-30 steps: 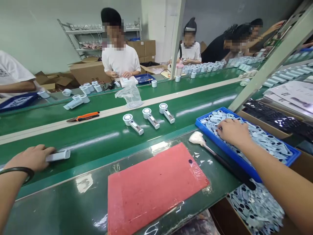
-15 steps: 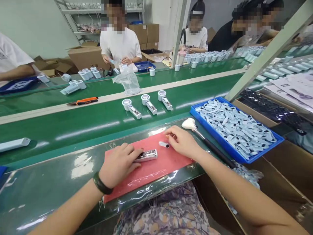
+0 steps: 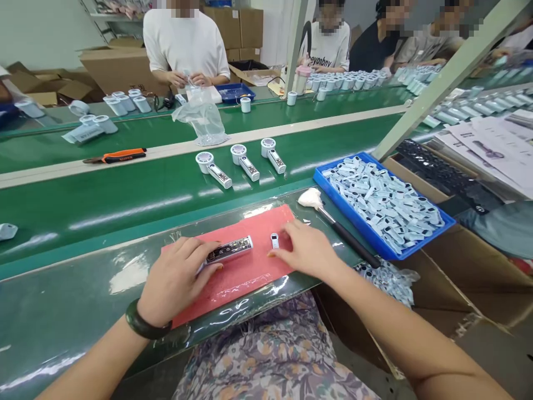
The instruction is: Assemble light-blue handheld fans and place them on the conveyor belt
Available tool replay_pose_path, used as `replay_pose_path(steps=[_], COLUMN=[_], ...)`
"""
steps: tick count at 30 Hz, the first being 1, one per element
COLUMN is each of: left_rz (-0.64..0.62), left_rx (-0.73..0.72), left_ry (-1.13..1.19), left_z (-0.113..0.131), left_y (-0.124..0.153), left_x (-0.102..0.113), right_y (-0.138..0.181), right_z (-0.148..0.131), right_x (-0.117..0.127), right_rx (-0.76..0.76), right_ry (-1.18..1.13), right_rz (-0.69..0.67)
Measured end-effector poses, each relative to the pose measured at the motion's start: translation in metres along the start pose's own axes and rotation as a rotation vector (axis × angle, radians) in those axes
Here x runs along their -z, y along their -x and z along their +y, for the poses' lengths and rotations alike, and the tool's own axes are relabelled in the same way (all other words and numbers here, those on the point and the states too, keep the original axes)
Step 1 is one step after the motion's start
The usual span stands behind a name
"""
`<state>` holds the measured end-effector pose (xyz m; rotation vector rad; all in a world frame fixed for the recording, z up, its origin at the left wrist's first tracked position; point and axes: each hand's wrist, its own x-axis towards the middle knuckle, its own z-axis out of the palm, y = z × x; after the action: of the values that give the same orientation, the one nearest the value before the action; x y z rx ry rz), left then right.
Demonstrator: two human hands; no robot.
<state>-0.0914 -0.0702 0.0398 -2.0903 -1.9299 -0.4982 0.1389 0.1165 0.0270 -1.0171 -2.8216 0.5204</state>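
On the red mat point(image 3: 245, 272) lies a white fan handle point(image 3: 230, 249) with a dark display strip. My left hand point(image 3: 177, 278) rests at its near end, fingers curled around it. A small light-blue plastic piece point(image 3: 275, 240) lies on the mat just right of the handle. My right hand point(image 3: 306, 250) is beside that piece, fingers bent with the tips touching or almost touching it. A dark bangle sits on my left wrist.
A blue tray point(image 3: 333, 194) of several light-blue pieces stands at the right, a brush point(image 3: 333, 219) before it. Three finished hand fans point(image 3: 241, 158) and orange pliers point(image 3: 116, 156) lie on the green belt. Other people work across the belt. Cardboard boxes sit at lower right.
My left hand brought the handle from the belt onto the red mat. My right hand left the blue tray and set a small piece on the mat; both now lie closer together.
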Motion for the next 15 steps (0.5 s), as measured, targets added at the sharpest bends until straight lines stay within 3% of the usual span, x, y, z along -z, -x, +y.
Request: replay_pose_path(steps=[5, 8, 10, 15], left_rz=[-0.084, -0.139, -0.120, -0.021], left_rx=[0.019, 0.048, 0.084, 0.171], left_ry=[0.025, 0.045, 0.085, 0.201], left_z=[0.004, 0.004, 0.003, 0.007], left_y=[-0.007, -0.006, -0.003, 0.003], left_x=[-0.010, -0.014, -0.014, -0.013], right_y=[0.011, 0.008, 0.006, -0.010], right_z=[-0.007, -0.005, -0.012, -0.056], right_x=[-0.016, -0.006, 0.003, 0.010], right_rx=[-0.012, -0.008, 0.074, 0.227], right_ry=[0.094, -0.099, -0.270, -0.386], right_rz=[0.046, 0.096, 0.124, -0.060])
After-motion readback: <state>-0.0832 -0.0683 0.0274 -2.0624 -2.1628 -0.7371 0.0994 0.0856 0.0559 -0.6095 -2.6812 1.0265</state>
